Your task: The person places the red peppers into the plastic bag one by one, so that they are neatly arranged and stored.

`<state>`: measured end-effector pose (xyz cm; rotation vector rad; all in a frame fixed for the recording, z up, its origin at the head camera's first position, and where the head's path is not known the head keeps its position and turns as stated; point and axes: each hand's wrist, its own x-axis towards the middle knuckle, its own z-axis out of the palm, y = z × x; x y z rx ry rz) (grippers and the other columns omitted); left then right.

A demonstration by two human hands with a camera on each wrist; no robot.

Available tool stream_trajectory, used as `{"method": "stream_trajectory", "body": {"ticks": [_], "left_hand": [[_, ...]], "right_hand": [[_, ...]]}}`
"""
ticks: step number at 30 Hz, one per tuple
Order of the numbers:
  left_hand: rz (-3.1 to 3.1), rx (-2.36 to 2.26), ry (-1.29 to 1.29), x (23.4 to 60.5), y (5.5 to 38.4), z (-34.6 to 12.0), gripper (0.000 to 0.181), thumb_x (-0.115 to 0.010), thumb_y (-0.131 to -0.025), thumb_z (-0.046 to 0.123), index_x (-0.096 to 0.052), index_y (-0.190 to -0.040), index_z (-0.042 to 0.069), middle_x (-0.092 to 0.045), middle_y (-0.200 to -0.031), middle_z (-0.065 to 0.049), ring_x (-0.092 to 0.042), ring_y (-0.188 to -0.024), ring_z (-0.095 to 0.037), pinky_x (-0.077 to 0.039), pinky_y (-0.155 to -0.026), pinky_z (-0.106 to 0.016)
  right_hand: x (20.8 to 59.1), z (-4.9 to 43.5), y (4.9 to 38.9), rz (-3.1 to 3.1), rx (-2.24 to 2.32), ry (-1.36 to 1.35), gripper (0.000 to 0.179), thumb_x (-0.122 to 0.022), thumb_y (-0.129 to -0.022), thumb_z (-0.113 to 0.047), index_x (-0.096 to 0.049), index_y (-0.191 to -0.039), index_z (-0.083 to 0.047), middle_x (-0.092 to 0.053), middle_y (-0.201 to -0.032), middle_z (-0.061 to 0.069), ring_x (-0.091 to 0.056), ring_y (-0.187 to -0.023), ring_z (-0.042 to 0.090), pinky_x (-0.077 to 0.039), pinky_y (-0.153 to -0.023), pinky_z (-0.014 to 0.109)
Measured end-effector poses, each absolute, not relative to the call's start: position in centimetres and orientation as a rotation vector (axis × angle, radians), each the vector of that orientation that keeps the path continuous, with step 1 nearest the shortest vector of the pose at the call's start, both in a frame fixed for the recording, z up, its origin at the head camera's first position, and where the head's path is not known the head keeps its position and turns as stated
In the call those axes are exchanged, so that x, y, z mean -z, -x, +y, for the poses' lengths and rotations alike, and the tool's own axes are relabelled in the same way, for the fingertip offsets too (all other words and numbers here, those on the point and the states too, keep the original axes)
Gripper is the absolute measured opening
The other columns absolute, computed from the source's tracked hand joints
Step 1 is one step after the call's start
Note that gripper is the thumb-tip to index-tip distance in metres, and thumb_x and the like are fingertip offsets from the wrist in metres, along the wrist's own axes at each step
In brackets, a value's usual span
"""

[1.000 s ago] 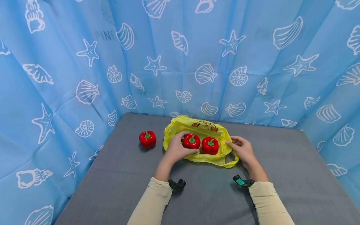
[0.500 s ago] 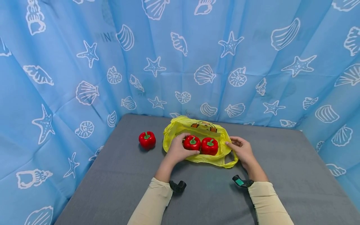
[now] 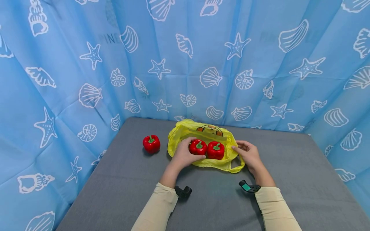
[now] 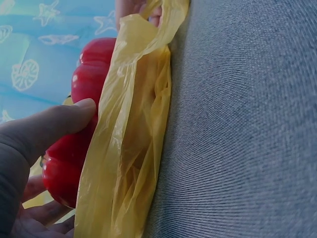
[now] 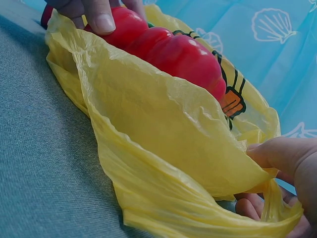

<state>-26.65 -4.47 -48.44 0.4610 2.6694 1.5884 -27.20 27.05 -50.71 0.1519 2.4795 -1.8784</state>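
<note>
While the right hand (image 3: pixel 249 155) pinches the bag (image 3: pixel 215 164), the left hand (image 3: pixel 183 154) grips a pepper (image 3: pixel 198 147) inside, beside a second pepper (image 3: pixel 215 150): seemingly bagging, probably calling next for release; a third pepper (image 3: pixel 151 144) lies outside.

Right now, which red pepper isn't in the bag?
The leftmost pepper, alone on the grey table; the other two are in the yellow bag.

I can't see the bottoms of the two inner peppers (image 3: pixel 215 151), which the near wall of the yellow bag (image 3: pixel 215 163) hides. My right-wrist feed crops the left hand (image 3: pixel 184 155); my left-wrist feed crops the right hand (image 3: pixel 249 154). The sleeves (image 3: pixel 156 208) leave my head view, and the faint curtain lettering (image 3: pixel 110 38) defeats me.
</note>
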Motion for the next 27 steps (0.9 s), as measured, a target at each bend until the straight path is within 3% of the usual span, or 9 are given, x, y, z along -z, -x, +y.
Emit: {"method": "stream_trajectory", "body": {"ticks": [10,27], "left_hand": [[2.683,-1.525,-0.462,48.31,26.38,-4.29,0.086,-0.092,-0.083,0.033,-0.051,-0.155,0.010,-0.058,-0.151,-0.010,-0.054,-0.139,-0.031,-0.058,-0.106,-0.052],[2.674,-1.488,-0.423,47.94,26.20,-4.70,0.092,-0.092,-0.082,0.040,-0.047,-0.158,0.014,-0.055,-0.154,-0.007,-0.053,-0.140,-0.029,-0.058,-0.106,-0.052]], "right_hand": [[50.73,26.92,27.02,2.494,1.872,-0.160,0.055,-0.074,-0.101,-0.035,-0.060,-0.144,-0.002,-0.068,-0.115,-0.003,-0.066,-0.097,0.002,-0.058,-0.083,0.015],[50.79,27.07,27.17,2.468,1.889,-0.161,0.056,-0.074,-0.102,-0.033,-0.059,-0.145,-0.001,-0.068,-0.115,-0.004,-0.066,-0.096,0.001,-0.058,-0.084,0.015]]}}
